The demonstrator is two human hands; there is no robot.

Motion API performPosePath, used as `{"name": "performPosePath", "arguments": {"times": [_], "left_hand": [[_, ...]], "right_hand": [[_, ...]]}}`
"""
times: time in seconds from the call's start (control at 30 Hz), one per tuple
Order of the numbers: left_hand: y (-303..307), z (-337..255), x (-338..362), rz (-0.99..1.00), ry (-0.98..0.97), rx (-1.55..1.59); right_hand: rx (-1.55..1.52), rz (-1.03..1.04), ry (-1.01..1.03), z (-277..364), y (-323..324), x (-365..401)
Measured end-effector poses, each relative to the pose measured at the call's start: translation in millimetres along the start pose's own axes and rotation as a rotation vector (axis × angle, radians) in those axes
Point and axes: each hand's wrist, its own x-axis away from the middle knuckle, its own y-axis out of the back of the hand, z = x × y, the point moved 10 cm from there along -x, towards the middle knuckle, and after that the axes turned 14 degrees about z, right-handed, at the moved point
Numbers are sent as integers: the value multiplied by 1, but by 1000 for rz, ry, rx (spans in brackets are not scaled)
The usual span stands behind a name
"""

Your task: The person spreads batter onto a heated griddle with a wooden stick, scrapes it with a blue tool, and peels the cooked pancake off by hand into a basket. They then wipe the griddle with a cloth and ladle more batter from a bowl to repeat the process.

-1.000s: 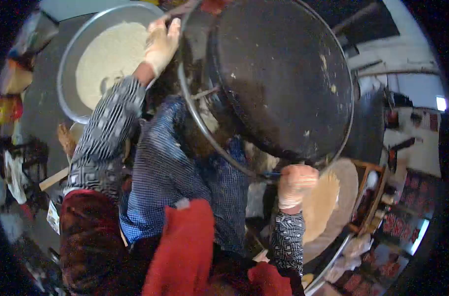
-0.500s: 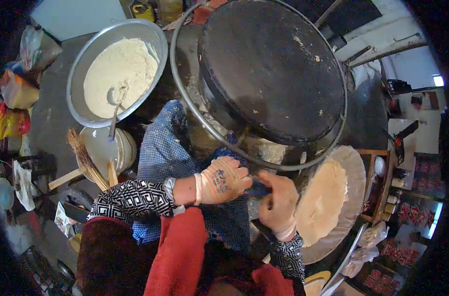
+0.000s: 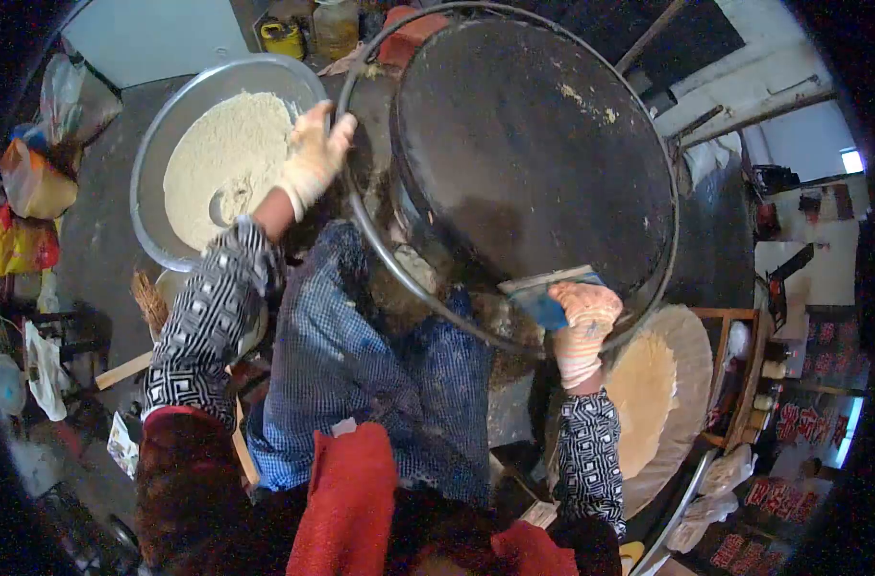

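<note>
My right hand (image 3: 585, 317), in a pale work glove, grips a scraper (image 3: 537, 300) with a blue part and a long straight edge. That edge lies over the near side of the round dark griddle (image 3: 543, 154). Also gloved, my left hand (image 3: 315, 158) has its fingers apart and holds nothing. It is over the right rim of a large metal basin (image 3: 154, 230), close to the metal ring (image 3: 356, 197) around the griddle. Pale batter (image 3: 221, 154) fills much of the basin, and a ladle (image 3: 218, 206) rests in it, its handle hidden by my left arm.
To the right of my right hand, a thin tan flatbread (image 3: 644, 403) lies on a round pale mat (image 3: 692, 384). A bundle of bristles (image 3: 149, 305) shows beside my left sleeve. Plastic bags (image 3: 39, 178) hang at the far left. A wooden rack (image 3: 735, 384) stands at the right.
My hands were together over my lap around the blue tool. The left has moved up and left to the basin; the right has carried the scraper up to the griddle's edge.
</note>
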Motion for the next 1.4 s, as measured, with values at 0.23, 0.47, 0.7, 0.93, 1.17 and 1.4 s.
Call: {"name": "performPosePath", "arguments": {"times": [0.23, 0.47, 0.7, 0.93, 1.17, 1.4], "left_hand": [[-126, 81, -44, 354, 670, 1190], [-113, 17, 70, 124, 498, 1290], [-170, -132, 302, 1014, 618, 1056], [-22, -96, 187, 458, -108, 97], [-53, -60, 190, 597, -81, -264], [-48, -50, 184, 592, -32, -255]], "right_hand": [[-144, 18, 131, 39, -19, -58], [-84, -19, 80, 67, -35, -100], [32, -75, 108, 101, -37, -139], [164, 201, -67, 95, -60, -155], [194, 42, -83, 90, -53, -177], [260, 168, -221, 70, -60, -202]]}}
